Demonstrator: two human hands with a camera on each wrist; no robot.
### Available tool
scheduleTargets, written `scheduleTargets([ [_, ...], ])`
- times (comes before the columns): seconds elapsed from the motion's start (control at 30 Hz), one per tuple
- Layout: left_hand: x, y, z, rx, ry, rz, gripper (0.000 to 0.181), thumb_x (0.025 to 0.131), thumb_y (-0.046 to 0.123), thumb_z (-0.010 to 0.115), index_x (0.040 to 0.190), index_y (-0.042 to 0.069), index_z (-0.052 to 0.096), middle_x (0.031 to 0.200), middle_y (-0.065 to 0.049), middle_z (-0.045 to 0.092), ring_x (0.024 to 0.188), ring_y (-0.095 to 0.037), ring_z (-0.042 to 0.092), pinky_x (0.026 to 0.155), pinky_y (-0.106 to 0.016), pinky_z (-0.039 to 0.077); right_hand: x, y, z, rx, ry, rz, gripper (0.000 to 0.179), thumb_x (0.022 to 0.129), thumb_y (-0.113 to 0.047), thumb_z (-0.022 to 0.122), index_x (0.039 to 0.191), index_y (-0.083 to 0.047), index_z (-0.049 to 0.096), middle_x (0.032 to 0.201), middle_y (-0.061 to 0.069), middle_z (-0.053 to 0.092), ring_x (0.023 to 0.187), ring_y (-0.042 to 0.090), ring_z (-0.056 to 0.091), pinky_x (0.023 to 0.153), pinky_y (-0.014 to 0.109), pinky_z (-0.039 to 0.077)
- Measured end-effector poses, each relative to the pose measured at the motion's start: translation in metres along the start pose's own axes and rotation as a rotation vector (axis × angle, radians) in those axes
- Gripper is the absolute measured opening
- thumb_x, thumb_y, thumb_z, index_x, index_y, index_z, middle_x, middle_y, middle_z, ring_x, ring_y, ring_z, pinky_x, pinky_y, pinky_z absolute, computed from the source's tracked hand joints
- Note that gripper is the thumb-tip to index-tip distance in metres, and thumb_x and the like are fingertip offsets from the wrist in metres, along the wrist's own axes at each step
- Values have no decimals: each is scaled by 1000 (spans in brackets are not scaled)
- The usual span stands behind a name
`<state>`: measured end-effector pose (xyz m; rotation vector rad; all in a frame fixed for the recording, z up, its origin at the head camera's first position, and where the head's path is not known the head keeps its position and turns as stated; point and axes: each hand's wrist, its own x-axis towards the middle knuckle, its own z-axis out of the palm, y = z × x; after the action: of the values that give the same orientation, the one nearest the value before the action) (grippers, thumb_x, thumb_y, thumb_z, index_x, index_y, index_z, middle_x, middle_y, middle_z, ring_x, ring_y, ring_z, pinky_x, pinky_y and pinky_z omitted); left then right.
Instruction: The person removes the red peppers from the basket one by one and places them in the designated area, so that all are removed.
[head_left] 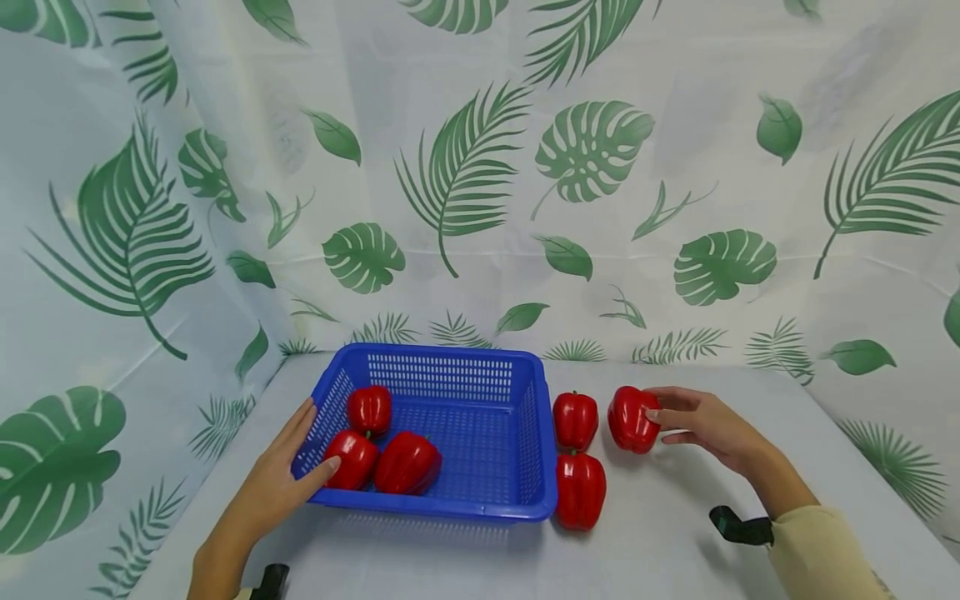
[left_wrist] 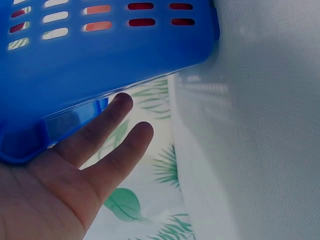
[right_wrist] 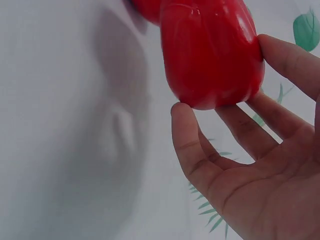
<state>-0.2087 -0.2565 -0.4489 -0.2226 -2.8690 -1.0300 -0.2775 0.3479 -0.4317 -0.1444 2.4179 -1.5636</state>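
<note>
A glossy red bell pepper (head_left: 633,419) is held by the fingertips and thumb of my right hand (head_left: 701,425), its shadow falling on the table below. In the right wrist view the fingers spread around the lower end of that pepper (right_wrist: 212,55). My left hand (head_left: 273,479) holds the left front corner of a blue plastic basket (head_left: 442,504), thumb over the rim and fingers along the outside. Inside the basket's left part lie three red bell peppers (head_left: 408,463). Two more stand just right of the basket, a rear pepper (head_left: 575,422) and a front pepper (head_left: 580,492).
The white table (head_left: 637,550) stretches in front of the basket and to its right. Behind and at both sides hangs a white curtain (head_left: 480,317) printed with green leaves. A dark strap mount (head_left: 738,527) sits at the right wrist.
</note>
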Motion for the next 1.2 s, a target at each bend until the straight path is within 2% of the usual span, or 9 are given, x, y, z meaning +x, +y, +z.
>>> scheduleTargets([
  [0.27, 0, -1, 0, -3, 3, 6, 102, 97, 56, 69, 168, -2, 24, 175, -25, 18, 155, -57, 22, 104, -76, 40, 1, 11, 4, -32, -6, 22, 74, 103, -27, 73, 158, 9, 41, 155, 33, 48, 120, 29, 63, 92, 45, 63],
  [0.53, 0, 0, -1, -1, 2, 7, 102, 97, 56, 68, 168, -2, 23, 175, -24, 18, 155, -57, 21, 104, -76, 41, 2, 11, 7, -32, -9, 26, 75, 102, -26, 74, 159, 8, 40, 157, 34, 45, 123, 31, 61, 92, 45, 63],
  [0.9, 0, 0, -2, -7, -3, 2, 102, 97, 56, 68, 168, -2, 23, 175, -24, 17, 156, -56, 20, 105, -76, 41, -1, 13, 9, -2, -47, 17, 77, 100, -18, 76, 160, 8, 36, 154, 34, 46, 131, 43, 52, 94, 50, 62],
  [1.2, -1, 1, -1, -3, -9, -10, 103, 97, 56, 68, 168, -3, 22, 175, -25, 17, 156, -56, 20, 105, -76, 40, -1, 9, 6, -70, -53, -6, 84, 102, -29, 71, 165, 5, 27, 161, 38, 35, 139, 53, 46, 99, 54, 59],
])
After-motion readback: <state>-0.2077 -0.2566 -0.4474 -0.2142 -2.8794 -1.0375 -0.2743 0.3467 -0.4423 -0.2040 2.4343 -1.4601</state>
